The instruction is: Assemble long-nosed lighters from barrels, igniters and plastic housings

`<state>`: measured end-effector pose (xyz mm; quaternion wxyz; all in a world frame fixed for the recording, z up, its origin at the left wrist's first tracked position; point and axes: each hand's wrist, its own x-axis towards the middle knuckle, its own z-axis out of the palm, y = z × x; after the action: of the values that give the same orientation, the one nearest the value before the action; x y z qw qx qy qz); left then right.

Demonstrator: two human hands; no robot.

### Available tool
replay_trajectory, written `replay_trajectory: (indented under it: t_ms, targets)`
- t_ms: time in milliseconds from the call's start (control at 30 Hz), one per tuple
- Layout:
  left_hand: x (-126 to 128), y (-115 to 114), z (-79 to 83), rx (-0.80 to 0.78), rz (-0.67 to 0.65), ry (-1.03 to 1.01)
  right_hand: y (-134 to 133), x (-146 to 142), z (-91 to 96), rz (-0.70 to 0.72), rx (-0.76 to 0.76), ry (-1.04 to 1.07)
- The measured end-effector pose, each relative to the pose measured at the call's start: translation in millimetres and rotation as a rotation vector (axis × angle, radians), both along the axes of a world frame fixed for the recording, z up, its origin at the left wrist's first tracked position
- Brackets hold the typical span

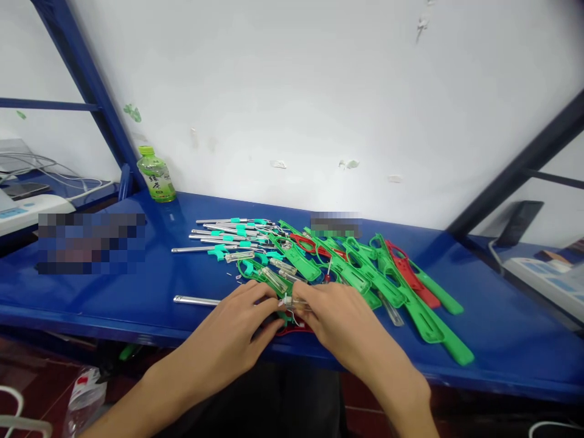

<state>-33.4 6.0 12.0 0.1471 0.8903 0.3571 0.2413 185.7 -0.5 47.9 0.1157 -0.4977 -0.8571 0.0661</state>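
Over the front part of the blue table [150, 267], my two hands meet at the fingertips. My right hand [337, 316] is closed around a clear plastic lighter fuel tank [298, 304] with a white valve end. Pinched at that valve end are the fingers of my left hand [241, 322]; what is between them is too small to make out. Below the fingers lies a red lighter casing [298, 328] with thin wires, partly hidden. A silver lighter tube [196, 300] sticks out left of my left hand. More clear fuel tanks [274, 280] lie just beyond my fingers.
Several silver tubes with teal triggers [237, 231] lie behind my left hand. Green lighter casing halves [383, 280] and red ones [413, 280] are heaped to the right. A green tea bottle [156, 176] stands at the back left. Blue frame posts [515, 164] flank the table.
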Motion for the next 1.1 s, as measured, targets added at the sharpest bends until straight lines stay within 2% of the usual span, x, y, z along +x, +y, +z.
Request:
replay_trajectory:
  t_ms: [233,633,933,1100]
  targets:
    - [-0.7,-0.5,3.5,-0.057,0.028,-0.020,0.6,0.0,-2.4,0.000,0.081,-0.120]
    - [0.0,4.4,2.1,-0.132,0.040,-0.021,1.9,-0.2,-0.7,-0.014,0.013,-0.051]
    - [0.5,2.4,5.2,-0.074,0.020,-0.037,1.8,-1.1,-0.6,0.014,0.026,-0.046]
    - [0.3,2.0,3.5,-0.103,0.031,-0.057,2.4,-6.2,-1.0,0.012,0.040,-0.065]
